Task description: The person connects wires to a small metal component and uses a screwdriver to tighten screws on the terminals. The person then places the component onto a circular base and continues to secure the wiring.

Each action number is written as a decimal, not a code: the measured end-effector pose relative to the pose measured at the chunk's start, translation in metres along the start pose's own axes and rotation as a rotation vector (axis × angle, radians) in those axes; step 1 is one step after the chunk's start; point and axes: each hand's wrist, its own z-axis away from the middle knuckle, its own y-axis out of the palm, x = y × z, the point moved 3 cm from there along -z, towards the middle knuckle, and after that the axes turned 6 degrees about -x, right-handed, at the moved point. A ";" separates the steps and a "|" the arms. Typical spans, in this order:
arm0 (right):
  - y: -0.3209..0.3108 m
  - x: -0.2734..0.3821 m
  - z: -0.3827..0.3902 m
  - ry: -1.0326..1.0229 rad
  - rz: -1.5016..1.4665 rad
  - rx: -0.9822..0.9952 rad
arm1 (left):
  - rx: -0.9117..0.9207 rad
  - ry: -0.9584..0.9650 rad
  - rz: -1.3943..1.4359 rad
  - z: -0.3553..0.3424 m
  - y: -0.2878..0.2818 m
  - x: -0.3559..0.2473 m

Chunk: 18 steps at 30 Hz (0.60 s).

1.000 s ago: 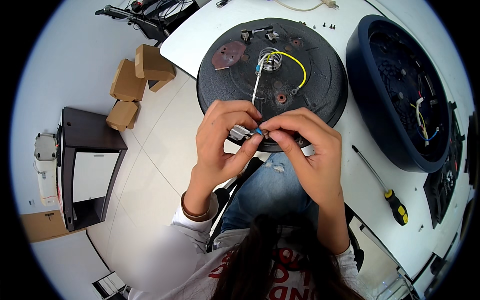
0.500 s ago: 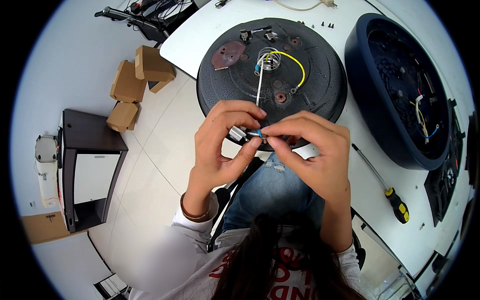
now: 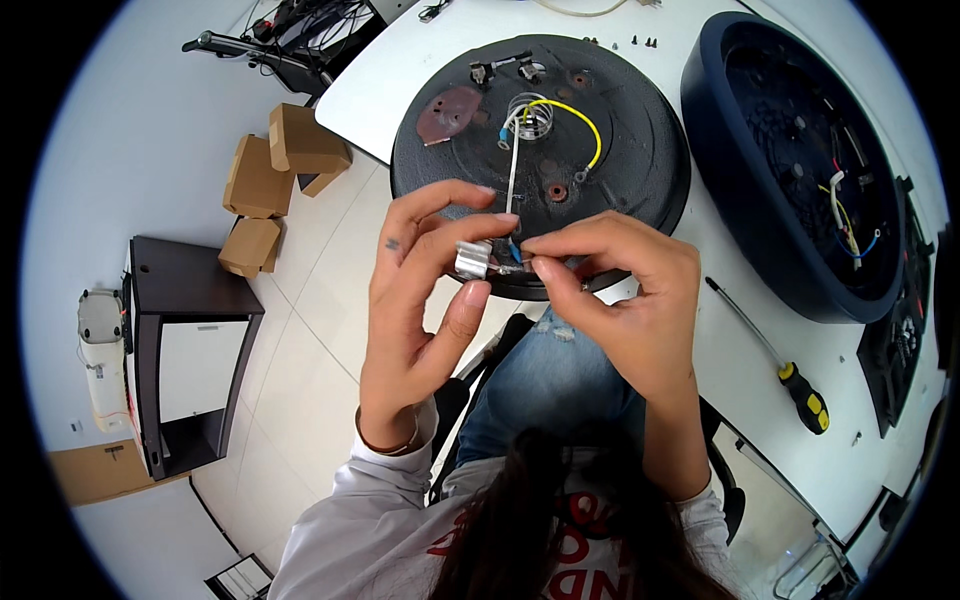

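A silver ribbed metal cylinder (image 3: 471, 260) sits between the thumb and a finger of my left hand (image 3: 415, 300), with the other fingers raised and spread. Just right of it, the white wire (image 3: 514, 180) ends in a blue crimp connector (image 3: 516, 250). My right hand (image 3: 620, 285) pinches thumb and forefinger together by this connector, on what looks like a thin wire end. Both hands are over the near rim of a round black metal plate (image 3: 630, 130). A wire coil spring (image 3: 530, 117) stands on the plate, and a yellow wire (image 3: 597, 140) with a ring terminal curves out of it.
A dark blue round housing (image 3: 705, 150) with loose wires inside leans on the white table (image 3: 740, 370) at right. A screwdriver (image 3: 800, 395) with a black and yellow handle lies before it. Small screws (image 3: 650, 43) lie at the back. Cardboard boxes (image 3: 258, 178) stand at left.
My left thumb has moved off the blue connector, down and left to the cylinder, and the left fingers have spread. The right hand keeps its pinch. The whole view has shifted slightly.
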 end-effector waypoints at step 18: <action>0.007 0.001 0.004 0.164 -0.093 0.036 | -0.019 0.004 -0.013 0.005 0.001 0.000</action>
